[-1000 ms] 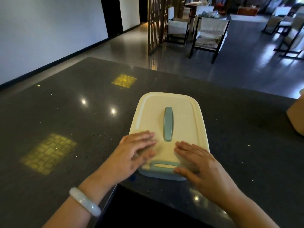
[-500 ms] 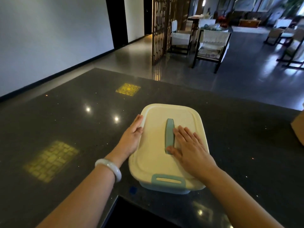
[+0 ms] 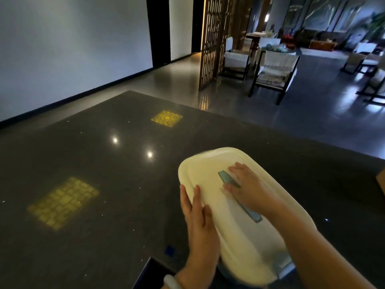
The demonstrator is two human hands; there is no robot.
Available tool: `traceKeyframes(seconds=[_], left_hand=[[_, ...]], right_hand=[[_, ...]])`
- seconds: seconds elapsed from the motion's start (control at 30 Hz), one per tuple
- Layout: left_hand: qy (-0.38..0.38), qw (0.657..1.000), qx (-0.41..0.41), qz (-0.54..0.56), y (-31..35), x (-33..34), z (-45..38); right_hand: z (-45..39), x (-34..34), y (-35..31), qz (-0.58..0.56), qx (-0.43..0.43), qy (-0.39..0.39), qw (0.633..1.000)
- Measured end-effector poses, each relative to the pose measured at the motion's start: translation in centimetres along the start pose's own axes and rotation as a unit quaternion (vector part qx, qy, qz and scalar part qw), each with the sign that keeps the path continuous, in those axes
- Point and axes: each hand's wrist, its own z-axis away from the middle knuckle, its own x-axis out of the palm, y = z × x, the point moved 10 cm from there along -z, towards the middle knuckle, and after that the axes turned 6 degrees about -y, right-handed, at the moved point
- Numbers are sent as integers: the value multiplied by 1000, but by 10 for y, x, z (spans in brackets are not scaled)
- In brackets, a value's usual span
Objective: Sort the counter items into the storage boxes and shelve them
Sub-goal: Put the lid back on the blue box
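**Both hands on the storage box**

Your right hand [image 3: 248,185] curls its grip round the teal handle [image 3: 229,178] on the cream lid [image 3: 210,176]. Your left hand [image 3: 198,215] lies flat, fingers straight and together, against the lid's edge left of that grip. The storage box [image 3: 239,236] sits tilted over the dark tabletop [image 3: 104,163].

Our left hand [image 3: 198,217] lies flat, fingers straight and together, palm pressed inward, wrist low with a pale bangle [image 3: 171,281] on it. Our right hand [image 3: 248,186] reaches forward, fingers curled in a grip, forearm stretched out.
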Motion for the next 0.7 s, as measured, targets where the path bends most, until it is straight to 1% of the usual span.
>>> traceKeyframes(seconds=[0.07,0.17,0.27,0.37,0.43,0.47,0.53,0.6,0.7], left_hand=[[3,999,31,-25,6,-13,-6],[35,988,69,-136,25,-49,-36],[24,977,53,-208,37,-66,-91],[-47,978,-19,-200,28,-56,-136],[-98,969,-46,-223,15,-44,-142],[-102,968,-43,-226,11,-41,-139],[-79,975,-33,-204,12,-43,-124],[-57,980,-40,-187,12,-47,-109],[-37,987,-43,-153,10,-51,-85]], right_hand=[[-1,14,-13,6,-4,28,1000],[4,22,-17,46,-11,59,997],[4,23,-16,57,-16,45,997],[3,25,-14,70,-19,36,997],[3,25,-13,74,-25,39,996],[4,25,-13,74,-29,40,996],[5,26,-13,75,-39,38,996],[8,26,-13,76,-57,34,995],[13,25,-11,79,-103,6,991]])
